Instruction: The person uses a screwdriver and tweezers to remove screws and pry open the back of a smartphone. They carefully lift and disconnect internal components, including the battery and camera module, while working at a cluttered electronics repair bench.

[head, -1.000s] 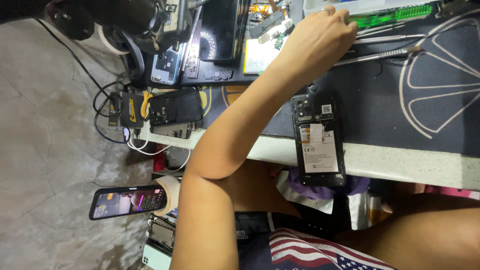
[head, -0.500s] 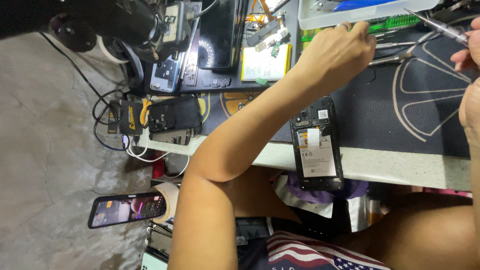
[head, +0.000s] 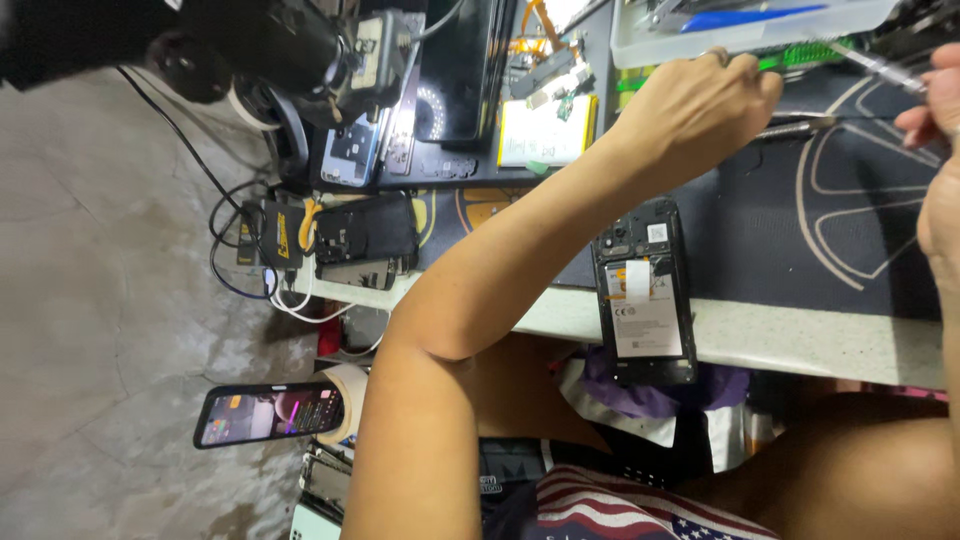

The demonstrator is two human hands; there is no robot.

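- The dark work mat, with its pale line pattern, covers the right part of the bench and runs to the pale bench edge near me.
- My left arm reaches from the near side across the middle of the scene, and my left hand hangs over the far part of the mat, just near of the clear plastic tray.
- That hand is curled into a loose fist with the fingers bunched; I cannot tell whether it pinches anything.
- A thin metal tool lies on the mat just right of those knuckles, touching or nearly touching them; I cannot tell which.
- The opened phone lies back side up at the near edge of the mat, its near end overhanging the bench edge, with its battery and a white label exposed. It sits near of my left hand and well apart from it.
- My right hand shows at the right edge, fingers narrowed around a slim metal tool that points far and left toward the tray.
- A white battery pack lies far left of the phone.
- A lit phone rests low on the left, below the bench.
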